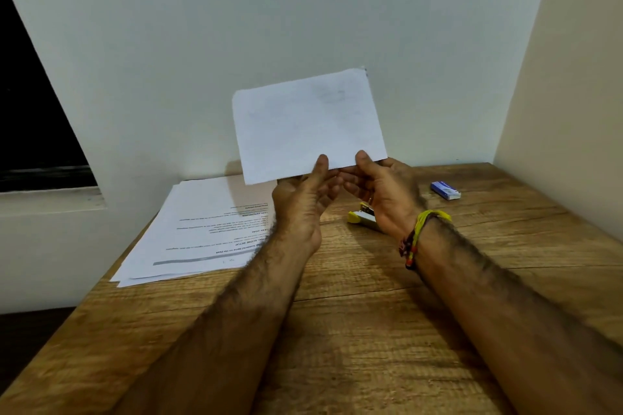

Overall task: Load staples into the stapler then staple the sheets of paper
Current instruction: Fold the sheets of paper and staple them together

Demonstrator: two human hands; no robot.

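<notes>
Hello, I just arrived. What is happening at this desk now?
A person holds a small white sheet of paper upright above the wooden desk, pinching its lower edge with the left hand and the right hand. The yellow stapler lies on the desk beneath the right hand, untouched. A small blue staple box sits further right. A stack of printed pages lies on the left side of the desk.

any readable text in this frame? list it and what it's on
"INITIAL SCENE SETUP": a heading on the top printed sheet of the stack on the table, upside down to the camera; a likely reading only.
Rest of that sheet: too small and blurred.
Blue box: print unreadable.
Held paper, in left hand and right hand: no readable text.
Stapler: none visible.
</notes>
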